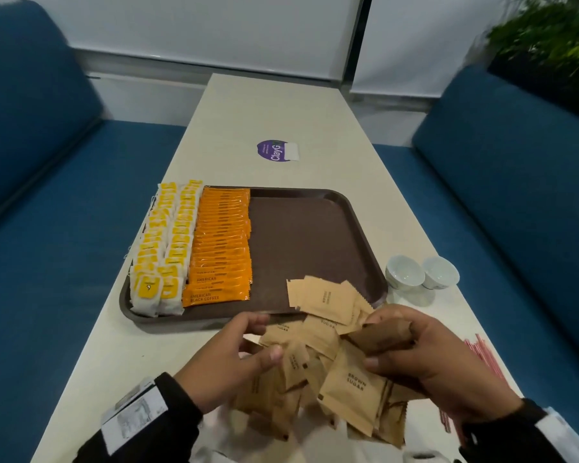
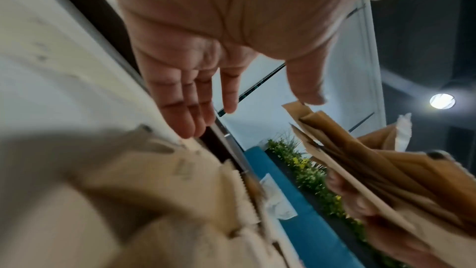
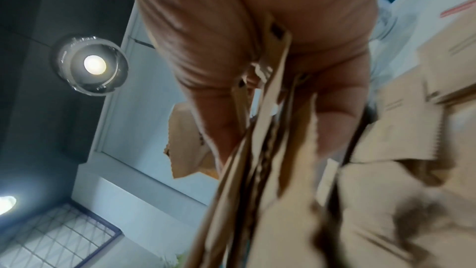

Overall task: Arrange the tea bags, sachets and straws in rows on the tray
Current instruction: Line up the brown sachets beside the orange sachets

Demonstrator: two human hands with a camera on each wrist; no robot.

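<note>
Both hands point(image 1: 226, 359) point(image 1: 425, 355) among brown sugar sachets point(image 1: 345, 389), right gripping several

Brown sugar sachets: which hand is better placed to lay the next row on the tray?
Probably right: the right hand grips a stack of brown sugar sachets by the tray; the left hand is sorting the loose pile.

Straws point(image 1: 482, 357): mostly hidden behind right hand point(image 1: 425, 359). Sachets point(image 1: 335, 372): lower ones blurred in both wrist views, print unreadable. Tray point(image 1: 315, 248): near rim partly covered by sachets. Plant point(image 1: 555, 45): blurred, cut by frame edge.
</note>
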